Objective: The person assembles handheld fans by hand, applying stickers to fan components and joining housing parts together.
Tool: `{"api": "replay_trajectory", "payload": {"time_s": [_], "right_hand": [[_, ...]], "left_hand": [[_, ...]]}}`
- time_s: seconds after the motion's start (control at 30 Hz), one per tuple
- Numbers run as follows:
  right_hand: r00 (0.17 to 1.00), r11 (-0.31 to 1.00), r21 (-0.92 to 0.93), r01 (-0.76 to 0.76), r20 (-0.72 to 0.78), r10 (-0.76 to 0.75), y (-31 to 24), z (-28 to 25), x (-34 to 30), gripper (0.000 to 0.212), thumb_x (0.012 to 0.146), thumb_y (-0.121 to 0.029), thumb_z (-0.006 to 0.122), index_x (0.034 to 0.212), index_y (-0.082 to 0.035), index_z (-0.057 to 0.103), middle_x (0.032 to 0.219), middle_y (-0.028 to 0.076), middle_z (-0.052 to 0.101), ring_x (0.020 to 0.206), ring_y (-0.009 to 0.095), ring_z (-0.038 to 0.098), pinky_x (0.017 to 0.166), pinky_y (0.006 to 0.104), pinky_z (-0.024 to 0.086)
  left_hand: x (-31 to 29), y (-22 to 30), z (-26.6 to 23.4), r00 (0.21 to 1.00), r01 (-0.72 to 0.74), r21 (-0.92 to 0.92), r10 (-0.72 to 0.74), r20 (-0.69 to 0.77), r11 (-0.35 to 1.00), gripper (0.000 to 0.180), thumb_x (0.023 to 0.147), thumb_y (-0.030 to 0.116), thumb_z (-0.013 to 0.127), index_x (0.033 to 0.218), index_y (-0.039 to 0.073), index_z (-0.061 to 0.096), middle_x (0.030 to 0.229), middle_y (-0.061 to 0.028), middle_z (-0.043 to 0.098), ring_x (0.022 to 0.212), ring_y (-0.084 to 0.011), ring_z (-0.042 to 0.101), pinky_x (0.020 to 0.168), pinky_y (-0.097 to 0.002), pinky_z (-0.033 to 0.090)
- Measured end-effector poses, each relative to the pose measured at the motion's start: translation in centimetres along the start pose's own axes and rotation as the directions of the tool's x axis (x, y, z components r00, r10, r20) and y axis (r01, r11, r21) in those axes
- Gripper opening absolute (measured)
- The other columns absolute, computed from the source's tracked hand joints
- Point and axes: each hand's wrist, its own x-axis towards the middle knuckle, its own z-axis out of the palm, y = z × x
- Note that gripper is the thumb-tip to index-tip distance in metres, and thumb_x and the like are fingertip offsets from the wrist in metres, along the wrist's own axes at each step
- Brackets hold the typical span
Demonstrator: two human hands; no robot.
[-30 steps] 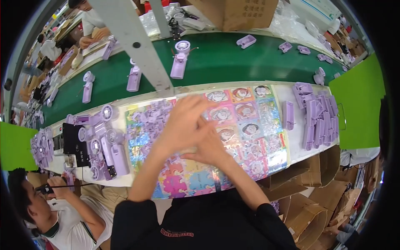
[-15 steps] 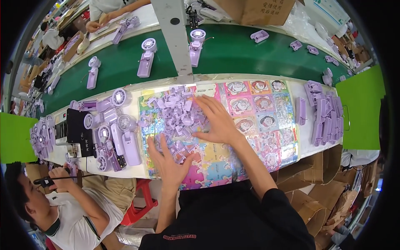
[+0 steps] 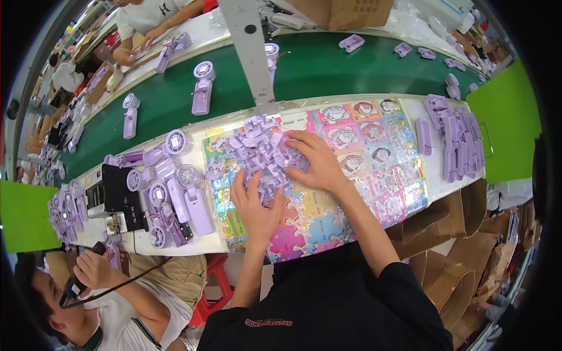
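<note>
A heap of small lilac plastic parts [image 3: 257, 143] lies on a colourful printed mat [image 3: 328, 225] in front of me. At the near left edge of the heap is my left hand [image 3: 256, 212], fingers spread and touching the parts. My right hand [image 3: 319, 161] rests against the heap's right side, its fingers stretched out and apart. Neither hand grips a part that I can see; both seem to cup the pile between them. Some parts lie hidden under the fingertips.
Left of the mat lie lilac handheld fan bodies [image 3: 175, 193] and a black box [image 3: 122, 196]. Long lilac shells [image 3: 459, 143] are stacked at the right. Beyond runs a green conveyor belt [image 3: 158, 96], with a grey post [image 3: 249, 52] before it. A co-worker [image 3: 126, 304] sits at lower left.
My left hand has moved forward and right, pushing the near loose parts up into the heap. My right hand stays at the pile's right side. The view has shifted slightly.
</note>
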Motion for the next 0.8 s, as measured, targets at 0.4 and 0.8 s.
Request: {"api": "replay_trajectory", "payload": {"time_s": [0.4, 0.8], "right_hand": [[0.994, 0.999, -0.004, -0.044, -0.099, 0.043, 0.8, 0.9, -0.6, 0.033, 0.079, -0.021, 0.076, 0.104, -0.003, 0.067, 0.116, 0.014, 0.065, 0.112, 0.034, 0.060, 0.098, 0.0427, 0.047], [0.993, 0.997, 0.070, -0.041, -0.109, 0.049, 1.2, 0.4, -0.6, 0.029, 0.078, -0.019, 0.078, 0.099, -0.002, 0.069, 0.111, 0.012, 0.066, 0.108, 0.033, 0.060, 0.094, 0.0432, 0.048]], "left_hand": [[-0.5, 1.1, -1.1, 0.968, -0.142, 0.067, 0.153, -0.197, 0.988, 0.046, 0.083, 0.011, 0.076, 0.125, 0.001, 0.060, 0.135, -0.0223, 0.056, 0.128, -0.0413, 0.051, 0.108, -0.0495, 0.039], [-5.6, 0.2, -4.5, 0.933, 0.305, 0.295, -0.222, -0.284, 0.906, 0.033, 0.085, 0.007, 0.072, 0.117, 0.000, 0.066, 0.101, -0.0159, 0.062, 0.089, -0.0336, 0.060, 0.079, -0.0426, 0.050]]}}
